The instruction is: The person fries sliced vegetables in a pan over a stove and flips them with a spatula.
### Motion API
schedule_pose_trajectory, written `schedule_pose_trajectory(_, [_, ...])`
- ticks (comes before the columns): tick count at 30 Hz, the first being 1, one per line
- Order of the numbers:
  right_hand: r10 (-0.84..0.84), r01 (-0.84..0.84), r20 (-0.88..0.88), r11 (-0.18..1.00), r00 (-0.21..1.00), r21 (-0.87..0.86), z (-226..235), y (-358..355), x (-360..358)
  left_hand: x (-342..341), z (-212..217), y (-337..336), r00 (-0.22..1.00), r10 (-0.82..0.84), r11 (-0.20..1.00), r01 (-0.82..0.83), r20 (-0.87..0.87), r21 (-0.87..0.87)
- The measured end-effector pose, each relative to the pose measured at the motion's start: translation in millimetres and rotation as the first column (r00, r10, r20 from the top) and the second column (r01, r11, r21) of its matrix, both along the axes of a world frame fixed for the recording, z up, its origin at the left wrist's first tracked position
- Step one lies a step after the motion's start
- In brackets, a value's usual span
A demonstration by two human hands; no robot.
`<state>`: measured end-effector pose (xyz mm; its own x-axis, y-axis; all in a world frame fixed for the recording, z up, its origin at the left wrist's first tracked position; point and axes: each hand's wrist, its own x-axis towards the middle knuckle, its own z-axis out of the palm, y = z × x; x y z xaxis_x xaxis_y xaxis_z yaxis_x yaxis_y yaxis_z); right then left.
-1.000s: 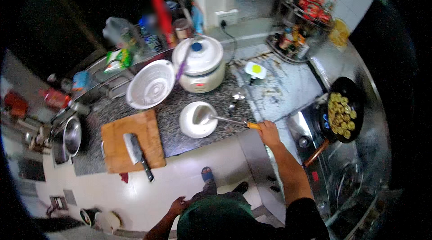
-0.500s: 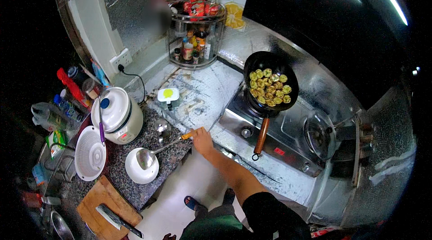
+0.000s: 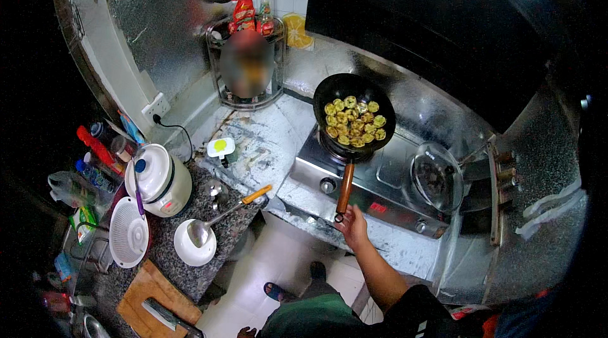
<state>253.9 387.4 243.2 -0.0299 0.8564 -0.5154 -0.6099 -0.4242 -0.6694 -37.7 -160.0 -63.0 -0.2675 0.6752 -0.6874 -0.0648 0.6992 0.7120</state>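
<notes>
Just beyond the right hand [image 3: 353, 227], now off the orange-handled metal ladle [image 3: 218, 217] resting in a white bowl [image 3: 194, 244], fingers loosely touch the black wok's wooden handle [image 3: 345, 187]; grip unclear.

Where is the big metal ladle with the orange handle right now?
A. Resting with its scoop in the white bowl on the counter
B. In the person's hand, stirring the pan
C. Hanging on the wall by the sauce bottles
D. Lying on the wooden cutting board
A: the ladle lies with its scoop in the white bowl on the dark counter, while the right hand is at the end of the frying pan's handle.
</notes>
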Motion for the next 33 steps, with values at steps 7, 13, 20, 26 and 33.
schedule_pose_trajectory(7, [0.051, -0.113, 0.599, 0.991, 0.799, 0.067, -106.0, 43.9, 15.8, 32.3, 141.2, 113.5, 0.925, -0.136, 0.982, 0.078, -0.356, -0.172])
schedule_pose_trajectory(13, [-0.213, -0.639, 0.942, 0.769, -0.261, -0.003, -55.3, 69.4, -7.4, 73.1, 162.8, 117.6, 0.981, 0.068, 0.967, -0.111, -0.184, -0.230])
schedule_pose_trajectory(20, [-0.461, -0.707, 0.777, 0.706, -0.429, 0.029, -74.3, 102.4, -22.6, 83.0, 54.3, 6.0, 0.978, 0.104, 0.993, -0.112, -0.180, -0.036])
schedule_pose_trajectory(26, [-0.294, -0.674, 0.837, 0.730, -0.462, -0.115, -92.6, 111.5, -25.1, 88.2, 118.2, 28.1, 0.914, -0.128, 0.967, 0.030, -0.384, -0.253])
schedule_pose_trajectory(33, [-0.282, -0.666, 0.876, 0.743, -0.392, -0.059, -45.7, 95.3, -50.1, 78.3, 134.7, 37.2, 0.953, 0.147, 0.956, -0.206, -0.264, -0.208])
